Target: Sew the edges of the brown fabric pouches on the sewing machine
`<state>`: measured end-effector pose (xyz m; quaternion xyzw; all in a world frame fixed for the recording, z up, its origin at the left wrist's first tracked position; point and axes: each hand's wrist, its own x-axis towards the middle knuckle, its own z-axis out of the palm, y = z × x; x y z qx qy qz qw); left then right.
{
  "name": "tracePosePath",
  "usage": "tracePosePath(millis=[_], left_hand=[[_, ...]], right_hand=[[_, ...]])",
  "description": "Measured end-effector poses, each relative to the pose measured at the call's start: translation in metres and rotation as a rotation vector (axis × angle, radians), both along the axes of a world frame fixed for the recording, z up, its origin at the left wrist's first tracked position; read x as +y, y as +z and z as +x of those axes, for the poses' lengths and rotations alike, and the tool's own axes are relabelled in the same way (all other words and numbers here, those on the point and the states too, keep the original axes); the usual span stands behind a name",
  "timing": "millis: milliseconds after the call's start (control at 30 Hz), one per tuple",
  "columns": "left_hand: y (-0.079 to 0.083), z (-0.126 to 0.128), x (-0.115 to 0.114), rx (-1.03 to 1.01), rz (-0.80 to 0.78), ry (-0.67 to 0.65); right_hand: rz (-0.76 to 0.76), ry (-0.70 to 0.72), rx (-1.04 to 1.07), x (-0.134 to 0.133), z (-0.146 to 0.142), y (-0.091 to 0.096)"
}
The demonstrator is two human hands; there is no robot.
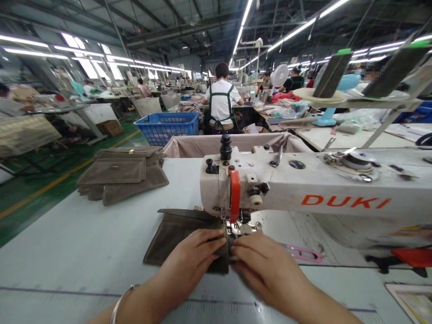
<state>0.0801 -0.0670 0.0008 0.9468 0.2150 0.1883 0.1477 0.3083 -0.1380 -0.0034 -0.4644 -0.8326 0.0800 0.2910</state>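
Beside the machine (pixel 276 180) marked "DUKI", the left hand (pixel 191 252) lies flat on brown cloth (pixel 165 240); the right hand (pixel 268 263) curls, its hold hidden.

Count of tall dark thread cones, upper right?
2: one dark grey thread cone with green top on the left cream disc; the other dark grey cone farther right. None looks hidden.

A person (pixel 222 92) in a white top with green straps sits ahead of us, back turned, a blue basket (pixel 168 127) near them on the left. Farther off, a white fan (pixel 279 75) stands near some red material (pixel 285 96). A yellow line (pixel 43 192) crosses the green floor (pixel 16 231) near a brown box (pixel 111 128); strip lights (pixel 243 22) glow overhead.
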Motion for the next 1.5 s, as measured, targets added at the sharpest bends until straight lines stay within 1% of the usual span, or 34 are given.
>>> tracePosePath(millis=[33,67,100,167,233,333,500,633,733,800,933,1200,1333,1433,1500], left_hand=[[0.001,0.0,0.002,-0.008,0.029,-0.025],[0.001,0.0,0.003,0.007,0.062,-0.063],[0.003,0.001,0.003,0.045,0.093,-0.107],[0.006,0.003,0.003,0.138,0.139,-0.178],[0.009,0.005,0.003,0.195,0.153,-0.195],[0.011,0.008,0.007,0.182,0.165,-0.196],[0.011,0.011,0.021,0.155,0.107,-0.192],[0.007,0.012,0.027,0.178,0.157,-0.228],[0.003,0.01,0.025,0.14,0.227,-0.22],[0.002,0.008,0.022,0.094,0.24,-0.207],[0.002,0.004,0.019,0.06,0.207,-0.22],[-0.002,0.006,0.024,0.042,0.204,-0.265],[0.001,0.003,0.019,0.016,0.233,-0.256],[0.002,0.001,0.018,0.006,0.219,-0.253],[0.0,0.001,0.021,0.037,0.2,-0.246]], right_hand=[[0.001,0.104,0.015,-0.005,-0.003,0.003],[-0.012,0.165,0.017,-0.009,-0.006,0.006],[-0.031,0.188,0.013,-0.011,-0.008,0.007],[-0.059,0.176,0.005,-0.012,-0.013,0.008],[-0.066,0.165,-0.001,-0.011,-0.015,0.007],[-0.055,0.15,-0.005,-0.009,-0.015,0.004],[-0.024,0.12,0.009,-0.005,-0.018,0.001],[-0.035,0.077,0.004,-0.001,-0.019,0.0],[-0.053,0.069,0.015,-0.001,-0.017,-0.002],[-0.06,0.067,0.03,-0.002,-0.013,-0.003],[-0.076,0.045,0.043,-0.005,-0.007,-0.003],[-0.056,-0.008,0.057,-0.004,-0.003,-0.002],[-0.05,0.012,0.022,-0.005,-0.004,-0.004],[-0.081,0.026,0.015,-0.004,-0.007,-0.004],[-0.078,0.011,0.025,-0.003,-0.009,-0.004]])
